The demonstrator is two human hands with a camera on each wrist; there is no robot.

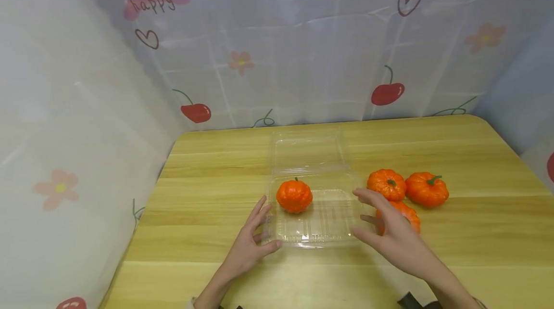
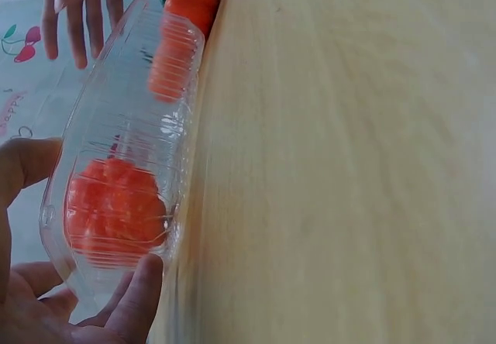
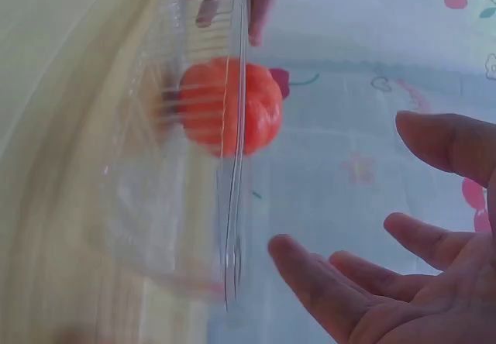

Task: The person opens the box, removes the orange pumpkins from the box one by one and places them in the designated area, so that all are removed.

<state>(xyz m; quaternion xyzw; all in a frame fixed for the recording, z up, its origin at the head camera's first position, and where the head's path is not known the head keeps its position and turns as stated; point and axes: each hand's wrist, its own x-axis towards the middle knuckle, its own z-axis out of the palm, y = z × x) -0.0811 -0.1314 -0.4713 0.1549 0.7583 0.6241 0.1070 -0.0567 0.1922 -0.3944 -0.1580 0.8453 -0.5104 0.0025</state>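
Observation:
A clear plastic clamshell box (image 1: 326,215) lies on the wooden table, its lid (image 1: 308,152) folded back toward the wall. Inside the base, on the left, sits a small orange pumpkin (image 1: 294,197) with a green stem. My left hand (image 1: 246,249) holds the box at its near left corner, thumb at the front edge and fingers along the left side. Beside the right edge hovers my right hand (image 1: 396,239), fingers spread and nothing in them. In the right wrist view a gap shows between that hand and the box rim (image 3: 232,228).
Three more pumpkins are grouped right of the box: one at the back (image 1: 386,185), one farther right (image 1: 427,189), and one (image 1: 409,215) partly hidden by my right hand. A printed curtain (image 1: 294,68) hangs behind the table (image 1: 207,232).

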